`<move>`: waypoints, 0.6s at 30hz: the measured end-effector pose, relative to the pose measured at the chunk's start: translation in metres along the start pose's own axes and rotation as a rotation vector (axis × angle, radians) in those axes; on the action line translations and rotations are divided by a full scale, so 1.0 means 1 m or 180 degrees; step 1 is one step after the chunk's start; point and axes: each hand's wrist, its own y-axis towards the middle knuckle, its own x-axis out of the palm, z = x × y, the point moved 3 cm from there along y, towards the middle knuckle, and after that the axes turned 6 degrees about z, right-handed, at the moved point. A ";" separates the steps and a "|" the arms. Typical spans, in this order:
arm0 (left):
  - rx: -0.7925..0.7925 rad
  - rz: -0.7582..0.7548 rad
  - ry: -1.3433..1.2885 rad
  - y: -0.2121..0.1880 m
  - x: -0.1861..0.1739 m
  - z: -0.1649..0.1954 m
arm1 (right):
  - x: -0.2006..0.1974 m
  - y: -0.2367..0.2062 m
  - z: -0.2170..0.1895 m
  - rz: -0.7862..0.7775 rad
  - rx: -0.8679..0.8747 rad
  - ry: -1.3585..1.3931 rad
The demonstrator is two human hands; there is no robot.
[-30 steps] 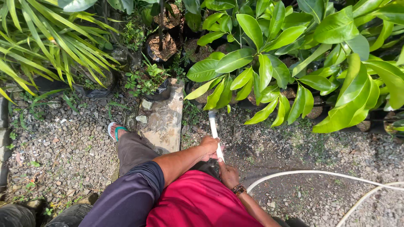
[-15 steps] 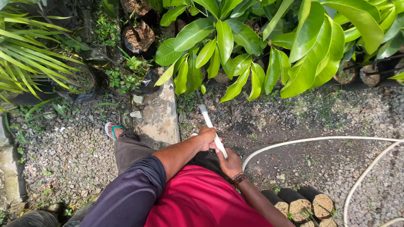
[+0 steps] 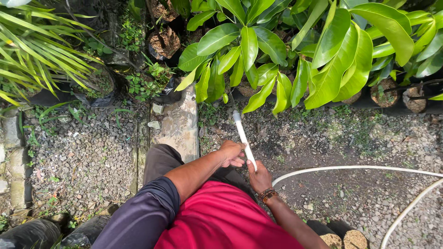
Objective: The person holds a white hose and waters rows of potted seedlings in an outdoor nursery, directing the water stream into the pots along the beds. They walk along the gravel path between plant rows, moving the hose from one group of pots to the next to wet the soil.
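Both my hands hold a white hose nozzle pipe (image 3: 242, 133) that points up and away toward the potted plants. My left hand (image 3: 232, 154) grips the pipe higher up, my right hand (image 3: 260, 177) grips its lower end and wears a beaded bracelet. A white hose (image 3: 350, 168) runs from my right hand across the gravel to the right. The pipe's tip sits just under the big green leaves (image 3: 258, 55) of a plant in a black grow bag.
Rows of plants in black bags (image 3: 161, 44) line the far side. A flat stone slab (image 3: 177, 124) lies ahead of my knee. Gravel ground (image 3: 78, 152) spreads left and right. Long-leaved plants (image 3: 37, 50) stand at the left.
The view has shifted so the plants sit closer and more to the right. My hands keep their grip on the pipe, whose tip now reaches under the leaves.
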 end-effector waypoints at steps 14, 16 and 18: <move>0.0357 0.0247 -0.0596 -0.011 -0.052 -0.040 | -0.017 0.032 0.027 -0.0550 -0.0082 -0.0386; 0.0442 0.0294 -0.0765 -0.016 -0.056 -0.047 | -0.021 0.040 0.036 -0.0573 -0.0262 -0.0536; 0.0490 0.0355 -0.0963 -0.024 -0.055 -0.057 | -0.030 0.044 0.047 -0.0501 -0.0435 -0.0588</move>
